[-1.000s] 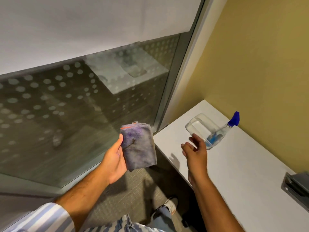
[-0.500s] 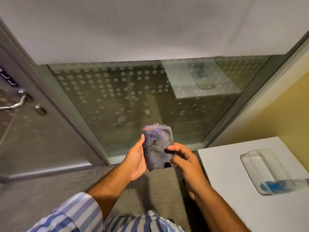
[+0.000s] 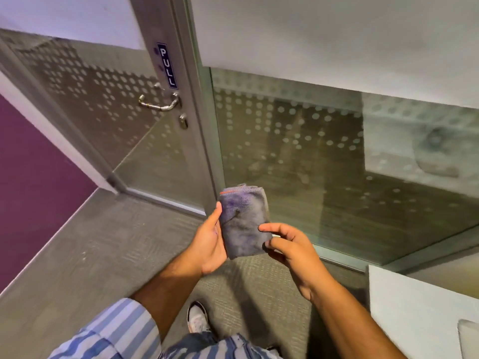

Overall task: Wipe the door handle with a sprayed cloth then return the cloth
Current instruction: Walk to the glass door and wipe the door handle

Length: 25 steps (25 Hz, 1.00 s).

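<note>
folded cloth held in both hands, short of the door handle

the folded grey-purple microfibre cloth with an orange-stitched top edge (image 3: 243, 221) stands upright in front of the person, low in the middle of the view. the left hand (image 3: 210, 244) grips it along its left side, thumb lying up the front edge and the palm wrapped behind. the right hand (image 3: 293, 252) meets it at the lower right corner, thumb and forefinger pinching the cloth there while the other fingers curl loosely underneath. a dark mark or thread shows on the cloth's face.

the curved chrome lever door handle (image 3: 159, 102) sits well apart from the cloth, up and to the left, on the grey metal-framed glass door with frosted dots (image 3: 108, 104). just above the handle a narrow blue sign reading "pull" (image 3: 167, 66) runs down the door frame, and a small round metal lock cylinder (image 3: 183, 121) sits just below it. neither hand touches the handle.

to the right of the door stands a fixed glass panel with the same dotted frosting (image 3: 298, 141). a corner of a white tabletop (image 3: 414, 307) enters at the lower right. the floor is grey ribbed carpet (image 3: 90, 255), with a purple wall (image 3: 33, 172) at far left. a blue-and-white striped sleeve (image 3: 114, 330) covers the left forearm's upper part, and a white shoe (image 3: 198, 318) shows below between the arms.
</note>
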{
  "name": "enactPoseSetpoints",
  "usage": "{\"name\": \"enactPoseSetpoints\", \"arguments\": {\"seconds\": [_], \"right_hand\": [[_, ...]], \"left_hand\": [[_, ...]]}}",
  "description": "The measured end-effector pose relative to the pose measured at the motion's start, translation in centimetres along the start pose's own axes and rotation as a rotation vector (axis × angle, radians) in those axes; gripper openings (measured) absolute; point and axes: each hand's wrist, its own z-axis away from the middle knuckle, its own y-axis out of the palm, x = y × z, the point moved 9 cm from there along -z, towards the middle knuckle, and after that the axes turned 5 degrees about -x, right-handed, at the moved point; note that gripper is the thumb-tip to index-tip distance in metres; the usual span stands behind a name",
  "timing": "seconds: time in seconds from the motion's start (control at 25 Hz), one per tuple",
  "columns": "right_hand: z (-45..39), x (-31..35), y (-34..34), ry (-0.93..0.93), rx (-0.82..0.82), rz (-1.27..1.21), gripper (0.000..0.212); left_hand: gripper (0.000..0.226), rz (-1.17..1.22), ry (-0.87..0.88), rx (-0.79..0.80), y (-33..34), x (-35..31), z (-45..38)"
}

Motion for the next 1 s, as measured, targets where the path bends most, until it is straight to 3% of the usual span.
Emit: {"name": "enactPoseSetpoints", "arguments": {"seconds": [0.32, 0.52, 0.76, 1.0], "right_hand": [[-0.7, 2.3, 10.4, -0.276, 0.1, 0.217, 0.039], [-2.2, 2.2, 19.4, -0.276, 0.101, 0.222, 0.048], [-5.0, 1.8, 30.4, -0.216, 0.075, 0.07, 0.077], [-7.1, 1.3, 36.3, -0.061, 0.11, -0.124, 0.047]], "left_hand": [[0.073, 0.094, 0.106, -0.098, -8.4, -5.9, 2.8], [0.076, 0.081, 0.134, -0.09, -14.8, -11.5, 3.2], [0.07, 0.029, 0.121, -0.057, -22.2, -20.7, 3.4], [0.077, -0.023, 0.032, 0.009, -25.4, -24.8, 1.7]]}}
